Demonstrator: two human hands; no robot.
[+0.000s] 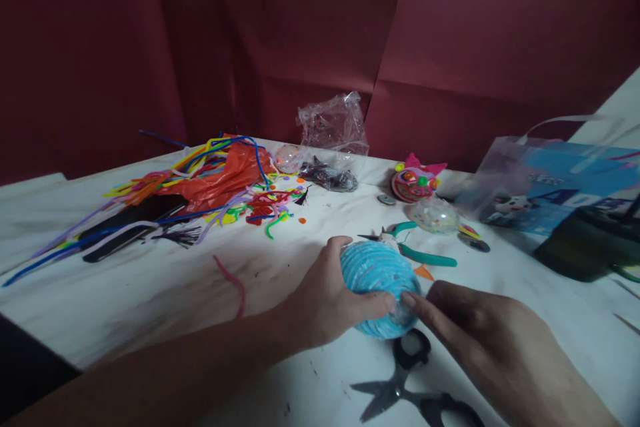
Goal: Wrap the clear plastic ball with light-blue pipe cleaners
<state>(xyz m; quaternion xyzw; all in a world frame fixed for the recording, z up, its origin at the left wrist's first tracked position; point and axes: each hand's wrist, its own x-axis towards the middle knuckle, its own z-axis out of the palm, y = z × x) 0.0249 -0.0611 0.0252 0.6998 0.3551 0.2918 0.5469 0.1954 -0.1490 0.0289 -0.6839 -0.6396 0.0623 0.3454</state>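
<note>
A ball wound with light-blue pipe cleaner [375, 273] is in my left hand [325, 300], whose thumb and fingers are wrapped round its left side. Between the windings, at the lower front, a small bare, shiny patch shows. My right hand [480, 327] is closed, with its index fingertip pressed against the ball near that patch; the other fingers curl underneath and are partly hidden. Just below the ball lie black-handled scissors [397, 390] with their blades spread. Behind it are teal-handled pliers [425, 255] and an orange scrap [423, 272].
Coloured pipe cleaners and a red plastic bag [220, 180] are heaped at the left. Clear plastic wrap [333, 123], a decorated pink ball figure [416, 180] and a clear ball [434, 215] stand behind. At right are a blue printed bag [555, 180] and a dark container [590, 243].
</note>
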